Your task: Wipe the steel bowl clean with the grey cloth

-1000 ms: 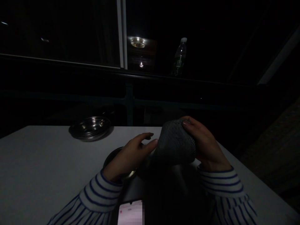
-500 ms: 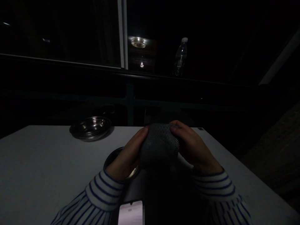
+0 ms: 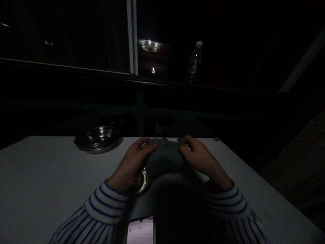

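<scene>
A dark grey cloth (image 3: 165,157) is stretched between my two hands above the white table (image 3: 50,179). My left hand (image 3: 132,162) pinches its left upper corner, thumb on top. At the opposite corner my right hand (image 3: 199,156) grips the cloth between thumb and curled fingers. Below my left hand stands a round metal bowl (image 3: 144,181), mostly hidden by the hand and wrist. The cloth's lower edge hangs loose, and the dim light hides its weave.
Several stacked metal dishes (image 3: 98,139) sit at the table's back left. A lit phone (image 3: 140,232) lies at the near edge. Behind the table, a clear bottle with a white cap (image 3: 195,62) stands by the dark window, whose pale frame (image 3: 132,37) rises to its left.
Both hands have shifted slightly left and a little down. The cloth, earlier bunched with a checked edge showing at its right, is now spread flatter and wider.
</scene>
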Demonstrator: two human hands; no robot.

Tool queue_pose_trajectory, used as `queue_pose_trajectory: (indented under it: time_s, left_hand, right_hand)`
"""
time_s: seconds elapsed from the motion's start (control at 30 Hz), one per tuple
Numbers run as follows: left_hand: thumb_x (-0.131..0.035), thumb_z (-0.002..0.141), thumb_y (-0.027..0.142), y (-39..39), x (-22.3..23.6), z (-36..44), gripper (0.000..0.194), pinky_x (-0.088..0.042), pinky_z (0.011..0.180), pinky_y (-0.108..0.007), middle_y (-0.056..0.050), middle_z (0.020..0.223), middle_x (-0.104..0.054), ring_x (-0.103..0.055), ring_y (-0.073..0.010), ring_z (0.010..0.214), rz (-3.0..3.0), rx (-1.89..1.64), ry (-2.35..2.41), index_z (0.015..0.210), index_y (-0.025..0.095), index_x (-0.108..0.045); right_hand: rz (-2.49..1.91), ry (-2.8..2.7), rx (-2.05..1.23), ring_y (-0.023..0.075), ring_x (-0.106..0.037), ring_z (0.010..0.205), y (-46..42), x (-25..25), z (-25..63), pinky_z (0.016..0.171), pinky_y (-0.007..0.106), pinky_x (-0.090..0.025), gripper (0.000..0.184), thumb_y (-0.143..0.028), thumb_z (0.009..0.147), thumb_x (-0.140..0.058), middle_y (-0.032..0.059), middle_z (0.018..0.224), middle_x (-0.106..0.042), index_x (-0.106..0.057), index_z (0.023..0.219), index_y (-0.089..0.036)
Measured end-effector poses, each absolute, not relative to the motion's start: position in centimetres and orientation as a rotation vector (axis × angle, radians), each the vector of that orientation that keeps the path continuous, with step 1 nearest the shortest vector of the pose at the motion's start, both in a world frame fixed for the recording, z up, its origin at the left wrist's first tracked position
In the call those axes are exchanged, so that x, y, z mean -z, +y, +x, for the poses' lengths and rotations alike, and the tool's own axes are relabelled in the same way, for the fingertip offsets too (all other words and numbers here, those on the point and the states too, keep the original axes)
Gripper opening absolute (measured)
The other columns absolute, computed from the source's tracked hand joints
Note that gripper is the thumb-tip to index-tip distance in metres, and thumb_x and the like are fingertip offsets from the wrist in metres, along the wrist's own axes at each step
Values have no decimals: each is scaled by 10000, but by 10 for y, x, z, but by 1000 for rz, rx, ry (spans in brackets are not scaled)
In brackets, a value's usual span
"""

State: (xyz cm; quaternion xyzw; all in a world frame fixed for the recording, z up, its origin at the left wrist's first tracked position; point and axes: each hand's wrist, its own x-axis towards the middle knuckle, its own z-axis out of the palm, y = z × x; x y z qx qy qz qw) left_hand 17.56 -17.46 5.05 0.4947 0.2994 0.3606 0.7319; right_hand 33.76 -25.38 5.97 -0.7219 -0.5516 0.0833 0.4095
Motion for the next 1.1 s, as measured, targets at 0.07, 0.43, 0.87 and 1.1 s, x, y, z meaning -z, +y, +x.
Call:
queue_pose_trajectory:
  time_s: [0.07, 0.43, 0.87, 1.1]
  left_hand:
    - [-667, 665, 225, -175, -53, 173, 226, -459, 553, -233, 25, 712, -632, -597, -115, 581, 1149, -788, 664, 840, 186, -528]
    - [-681, 656, 288, -168, -52, 166, 399, -472, 646, -255, -15, 830, -655, -627, -157, 748, 1432, -740, 651, 1007, 177, -527]
    - [-642, 665, 341, -160, -51, 159, 335, -429, 564, -240, -5, 735, -656, -604, -158, 678, 1806, -709, 700, 941, 157, -599]
    - [-545, 732, 416, -157, -56, 134, 266, -422, 605, -246, -24, 714, -675, -609, -179, 686, 2152, -757, 830, 732, 171, -650]
  right_hand:
    - [-1812, -1477, -263, 228, -491, 1082, -255, -57, 340, 883, 364, -383, 300, -236, 737, -505, 86, 1149, -561, -531, 1033, -194]
    - [-1489, -1477, -673, 154, -577, 770, -249, -55, 331, 656, 263, -435, 184, -268, 786, -491, 7, 808, -620, -583, 913, -171]
    - [-1463, -1515, -622, 138, -561, 763, -245, -49, 330, 672, 252, -419, 150, -267, 787, -508, -1, 815, -611, -580, 873, -168]
    - [-1802, -1721, -231, 142, -553, 701, -246, -50, 340, 612, 237, -363, 87, -233, 798, -464, 12, 753, -608, -533, 783, -182]
